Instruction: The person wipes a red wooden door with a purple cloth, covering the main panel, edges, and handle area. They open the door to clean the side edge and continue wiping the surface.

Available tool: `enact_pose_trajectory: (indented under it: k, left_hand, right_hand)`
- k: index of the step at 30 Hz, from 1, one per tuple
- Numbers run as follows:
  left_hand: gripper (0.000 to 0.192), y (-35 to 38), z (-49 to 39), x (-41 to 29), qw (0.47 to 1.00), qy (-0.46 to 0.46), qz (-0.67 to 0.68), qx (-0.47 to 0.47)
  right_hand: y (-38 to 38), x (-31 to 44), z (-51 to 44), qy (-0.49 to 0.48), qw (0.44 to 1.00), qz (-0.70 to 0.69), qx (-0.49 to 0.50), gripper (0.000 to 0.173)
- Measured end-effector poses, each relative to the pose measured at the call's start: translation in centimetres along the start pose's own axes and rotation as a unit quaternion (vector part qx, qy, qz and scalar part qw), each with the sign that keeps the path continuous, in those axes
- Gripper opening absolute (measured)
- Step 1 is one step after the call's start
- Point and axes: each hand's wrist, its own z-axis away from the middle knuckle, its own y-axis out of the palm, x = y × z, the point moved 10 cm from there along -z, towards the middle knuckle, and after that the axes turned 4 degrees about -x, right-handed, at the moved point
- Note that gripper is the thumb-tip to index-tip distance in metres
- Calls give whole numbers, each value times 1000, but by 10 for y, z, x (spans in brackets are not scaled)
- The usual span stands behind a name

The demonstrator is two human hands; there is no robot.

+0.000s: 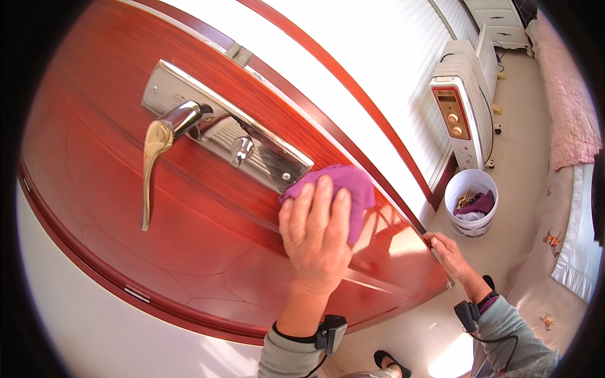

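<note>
A reddish-brown wooden door (203,222) fills the left and middle of the view. My left hand (316,231) presses a purple cloth (361,189) flat against it, fingers over the cloth. The cloth touches the lower end of a shiny metal lock plate (264,160). A curved lever handle (153,160) and a small thumb-turn knob (242,149) stick out from that plate. Lower down, my right hand (449,255) holds the door's free edge, its fingers partly hidden behind it.
On the floor beyond the edge stands a white bucket (456,189) with cloths inside. Behind it is a white oil-filled radiator (465,108) on casters. A bed with a pink quilt (567,94) lines the right side. A white drawer cabinet (501,23) stands farther back.
</note>
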Motion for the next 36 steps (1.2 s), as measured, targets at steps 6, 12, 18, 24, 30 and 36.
enact_pose_trajectory:
  k: [6, 12, 18, 24, 30, 36]
  left_hand:
    - [32, -47, 11, 42, 997, -17, -62, -40]
    - [36, -70, -28, 81, 993, -31, -64, -96]
    - [38, -84, -63, 114, 985, -52, -10, -163]
    - [34, -76, -56, 107, 990, -24, -21, -138]
    - [31, -32, 10, 30, 998, 39, -3, 58]
    - [29, -10, 19, -18, 992, 98, 48, 58]
  right_hand:
    - [-4, 3, 1, -25, 999, 47, -1, 45]
    - [-5, 5, 5, -6, 999, 41, -8, 43]
    - [-5, 10, 9, -15, 999, 34, 3, 41]
    - [-4, 5, 6, -16, 999, 43, -6, 43]
    - [-3, 0, 5, -16, 999, 25, -13, 38]
    - [-3, 2, 7, -31, 999, 25, -2, 40]
